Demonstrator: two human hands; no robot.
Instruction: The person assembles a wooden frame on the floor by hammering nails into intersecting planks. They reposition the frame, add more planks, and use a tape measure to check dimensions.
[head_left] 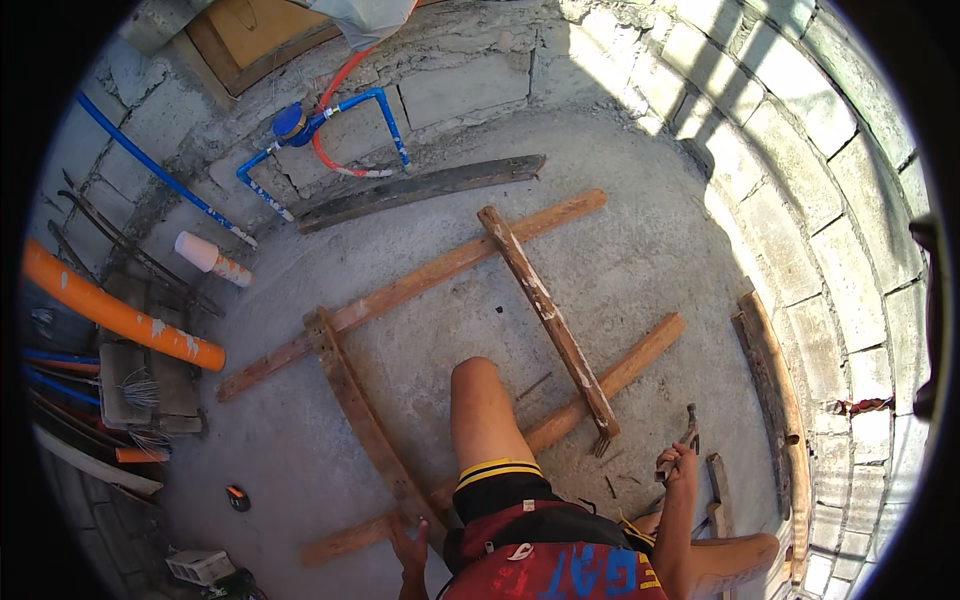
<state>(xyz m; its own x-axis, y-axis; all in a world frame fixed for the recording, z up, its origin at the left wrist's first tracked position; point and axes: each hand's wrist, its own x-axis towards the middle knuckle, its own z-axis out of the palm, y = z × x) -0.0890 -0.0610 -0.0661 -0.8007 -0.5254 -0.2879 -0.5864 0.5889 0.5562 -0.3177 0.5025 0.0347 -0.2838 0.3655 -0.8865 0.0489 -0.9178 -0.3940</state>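
Above the grey concrete floor, your right hand grips a slim, dark-headed hammer, its long axis pointing head-first toward one o'clock. At its eight o'clock, your left hand spreads beside a brown wooden plank pointing eleven o'clock; contact is unclear.

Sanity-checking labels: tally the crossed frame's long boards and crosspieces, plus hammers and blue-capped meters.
Long boards: 2
Crosspieces: 2
Hammer, in the right hand's grip: 1
Blue-capped meter, on the pipework: 1
Total: 6
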